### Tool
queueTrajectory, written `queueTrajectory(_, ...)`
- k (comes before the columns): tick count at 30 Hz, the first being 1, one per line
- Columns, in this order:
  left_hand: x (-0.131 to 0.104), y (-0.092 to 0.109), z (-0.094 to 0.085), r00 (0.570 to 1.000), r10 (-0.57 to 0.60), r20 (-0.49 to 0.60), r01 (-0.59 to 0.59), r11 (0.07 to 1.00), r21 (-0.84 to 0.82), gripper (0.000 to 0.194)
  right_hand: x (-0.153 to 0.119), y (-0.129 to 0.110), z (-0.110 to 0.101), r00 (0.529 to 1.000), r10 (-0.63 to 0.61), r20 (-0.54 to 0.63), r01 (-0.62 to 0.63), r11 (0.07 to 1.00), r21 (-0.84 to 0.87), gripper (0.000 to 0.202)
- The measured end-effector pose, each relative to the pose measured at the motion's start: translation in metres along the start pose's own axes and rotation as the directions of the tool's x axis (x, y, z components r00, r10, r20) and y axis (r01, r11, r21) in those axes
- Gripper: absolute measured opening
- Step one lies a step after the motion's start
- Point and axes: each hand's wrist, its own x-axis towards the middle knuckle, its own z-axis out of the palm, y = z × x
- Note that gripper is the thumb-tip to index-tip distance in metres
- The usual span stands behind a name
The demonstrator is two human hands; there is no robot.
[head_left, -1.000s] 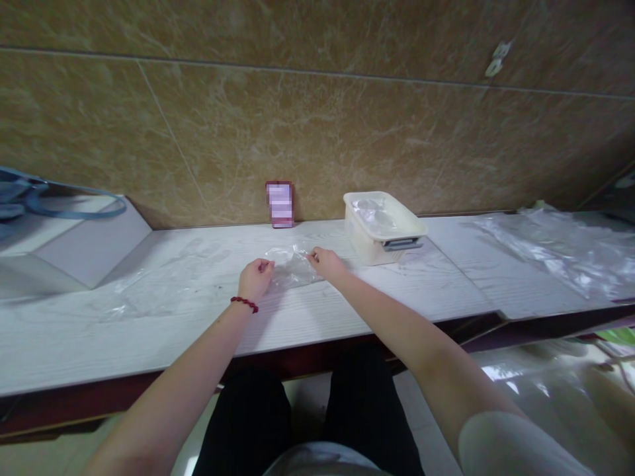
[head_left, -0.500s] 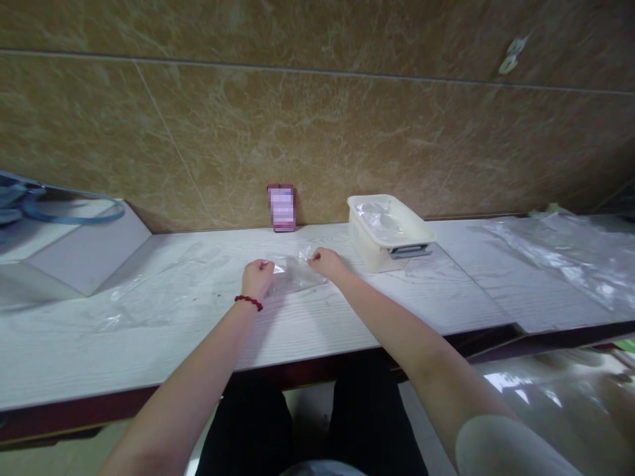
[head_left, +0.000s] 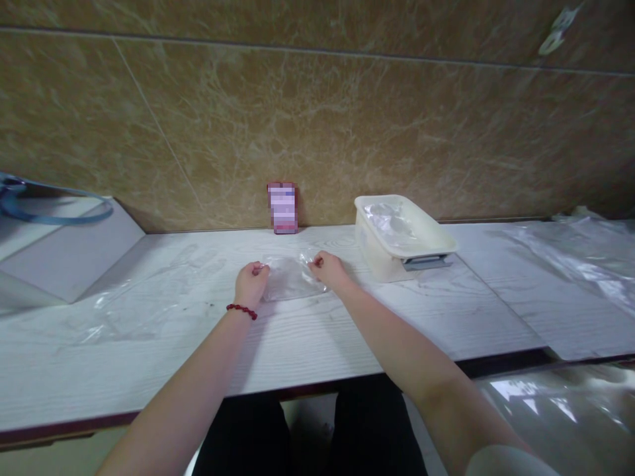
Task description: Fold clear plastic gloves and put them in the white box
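Note:
A small clear plastic bag [head_left: 290, 279] stretches between my two hands, just over the white wood-grain table [head_left: 307, 337]. My left hand [head_left: 251, 281], with a red beaded bracelet at the wrist, pinches the bag's left edge. At the other side, my right hand [head_left: 328, 270] has its fingers closed on the crumpled right end of the bag. To the right of that hand stands a cream plastic bin [head_left: 381, 254] with a grey latch, and clear plastic lies inside it. Whether the bag in my hands holds anything, I cannot tell.
A phone [head_left: 284, 208] leans upright against the tiled wall. Flat clear plastic [head_left: 143, 301] lies on the table's left part. Further left is a white box [head_left: 74, 264] with a blue strap [head_left: 59, 217] on it. More clear plastic sheeting [head_left: 590, 244] covers the far right.
My left hand has shifted slightly left and the bag is spread flatter between my hands. The view has tilted and moved a little; both hands keep their hold.

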Motion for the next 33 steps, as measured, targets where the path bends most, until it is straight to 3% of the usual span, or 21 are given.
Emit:
queueTrajectory(5,0.003,-0.003,0.003,1.0,-0.02,0.015,0.02,1.0,0.003,0.021,0.003,0.002,-0.001,0.997,-0.064,-0.046,0.059,0.993,-0.103,0.007)
queueTrajectory(9,0.002,-0.001,0.003,0.997,0.072,0.034,-0.073,0.997,0.032,0.033,0.004,0.005,0.0,0.997,-0.072,-0.04,0.066,0.989,-0.131,0.01)
queueTrajectory(13,0.001,0.003,-0.009,0.976,0.217,0.035,-0.218,0.943,0.252,0.041,0.003,0.006,0.002,0.996,-0.088,-0.026,0.083,0.986,-0.142,0.017)
queueTrajectory(16,0.0,-0.001,-0.027,0.972,0.229,0.044,-0.221,0.848,0.482,0.035,0.003,0.007,0.002,0.995,-0.097,-0.021,0.093,0.987,-0.134,0.018)
queueTrajectory(20,-0.004,-0.015,-0.046,0.952,0.181,0.247,-0.3,0.718,0.628,0.031,0.003,0.009,0.003,0.993,-0.108,-0.037,0.103,0.987,-0.125,0.016)
queueTrajectory(25,-0.014,-0.019,-0.043,0.881,0.231,0.413,-0.461,0.616,0.639,0.038,0.004,0.01,0.004,0.991,-0.127,-0.05,0.121,0.986,-0.111,0.013)
queueTrajectory(33,-0.022,-0.01,-0.028,0.939,0.141,0.314,-0.323,0.676,0.662,0.039,0.003,0.009,0.004,0.986,-0.155,-0.056,0.147,0.983,-0.114,0.011)
